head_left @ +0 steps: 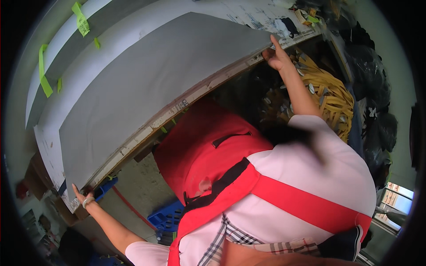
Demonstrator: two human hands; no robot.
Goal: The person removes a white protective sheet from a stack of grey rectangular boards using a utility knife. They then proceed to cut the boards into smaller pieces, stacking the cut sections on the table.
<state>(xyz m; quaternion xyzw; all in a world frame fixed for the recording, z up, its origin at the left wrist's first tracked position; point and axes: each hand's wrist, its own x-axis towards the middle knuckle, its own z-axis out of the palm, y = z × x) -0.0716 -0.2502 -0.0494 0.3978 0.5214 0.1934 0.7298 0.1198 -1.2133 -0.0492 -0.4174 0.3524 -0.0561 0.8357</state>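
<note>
A large grey sheet of material [146,71], cut with slanted corners, lies flat across a white-topped table. My left hand [85,197], with a band at the wrist, is at the sheet's near left corner. Its thumb or finger lies on top while the other fingers curl at the edge. At the near right corner, my right hand [278,56] pinches the sheet's edge in the same way, with some fingers hidden below. Both arms are spread wide along the worn table edge [177,104].
Grey-white rolls or stacked material with green strips [80,20] stand behind the sheet. Under the table's right side is a heap of yellow-brown strips [330,95]. Black plastic bags [370,75] line the right. A blue plastic crate [166,216] sits on the floor.
</note>
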